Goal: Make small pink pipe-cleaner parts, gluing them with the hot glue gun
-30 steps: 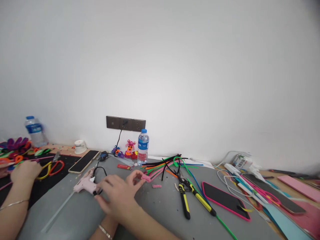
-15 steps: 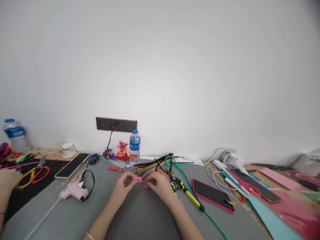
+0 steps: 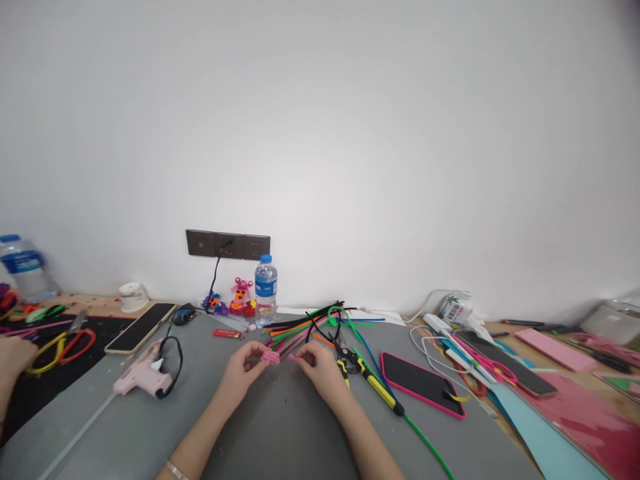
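Observation:
My left hand (image 3: 246, 367) pinches a small folded pink fuzzy piece (image 3: 271, 357), which looks like bent pipe cleaner, between thumb and fingertips. Across a narrow gap, my right hand (image 3: 320, 370) is closed at the fingertips on a tiny pink bit (image 3: 293, 358), too small to name surely. Just behind both hands lies a bundle of coloured pipe cleaners (image 3: 295, 328) in black, orange, green and pink. Pliers with yellow and black handles (image 3: 380, 390) rest to the right of my right hand.
A pink glue gun (image 3: 145, 377) lies at left, near a phone (image 3: 141, 328) and scissors (image 3: 63, 350). A water bottle (image 3: 266, 290) stands by the wall. At right are a pink-edged phone (image 3: 423, 385) and coloured sheets (image 3: 575, 417). Another person's hand (image 3: 17, 357) is at the far left.
My right fingertips have risen slightly, and the tiny pink bit now shows at their tips. The left hand still pinches the pink piece. The whole view has shifted a little.

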`<state>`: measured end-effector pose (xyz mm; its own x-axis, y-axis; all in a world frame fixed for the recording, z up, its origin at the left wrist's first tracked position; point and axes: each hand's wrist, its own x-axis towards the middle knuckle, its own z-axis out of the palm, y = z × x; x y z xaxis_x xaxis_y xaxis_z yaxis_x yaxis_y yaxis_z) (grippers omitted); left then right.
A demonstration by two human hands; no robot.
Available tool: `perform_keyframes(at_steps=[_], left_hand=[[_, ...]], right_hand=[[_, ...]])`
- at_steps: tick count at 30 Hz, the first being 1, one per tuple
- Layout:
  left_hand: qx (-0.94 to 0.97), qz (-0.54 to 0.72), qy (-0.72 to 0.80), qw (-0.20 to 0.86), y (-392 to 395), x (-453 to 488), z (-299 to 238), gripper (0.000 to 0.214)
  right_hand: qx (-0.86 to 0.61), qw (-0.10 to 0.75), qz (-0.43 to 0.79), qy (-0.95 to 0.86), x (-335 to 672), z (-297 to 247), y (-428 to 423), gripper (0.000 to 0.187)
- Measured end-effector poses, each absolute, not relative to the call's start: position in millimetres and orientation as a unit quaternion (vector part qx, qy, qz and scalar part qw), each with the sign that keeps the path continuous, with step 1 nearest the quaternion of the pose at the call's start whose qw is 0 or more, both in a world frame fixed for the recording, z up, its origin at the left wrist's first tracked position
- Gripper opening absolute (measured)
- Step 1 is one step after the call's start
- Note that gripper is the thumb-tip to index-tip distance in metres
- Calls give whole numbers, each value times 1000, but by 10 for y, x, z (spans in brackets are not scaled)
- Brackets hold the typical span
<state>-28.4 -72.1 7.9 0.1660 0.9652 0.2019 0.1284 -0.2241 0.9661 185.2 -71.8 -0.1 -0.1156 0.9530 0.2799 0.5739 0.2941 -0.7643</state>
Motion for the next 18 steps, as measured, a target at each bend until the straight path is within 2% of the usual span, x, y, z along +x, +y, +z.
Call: perform_keyframes(at_steps=[4,11,18], left_hand=[[618,467,429,464,-725,-274,84,27],[630,463,407,473,-754,-243,80,30],[632,471,403,465,-761,-236,50,31]], right_hand=[[-512,463,326,-646,1855,7,-672,25],[-437,536,549,-469,1775,48,-687,45],[-437,522,557,-475,1768,52,-693,47]])
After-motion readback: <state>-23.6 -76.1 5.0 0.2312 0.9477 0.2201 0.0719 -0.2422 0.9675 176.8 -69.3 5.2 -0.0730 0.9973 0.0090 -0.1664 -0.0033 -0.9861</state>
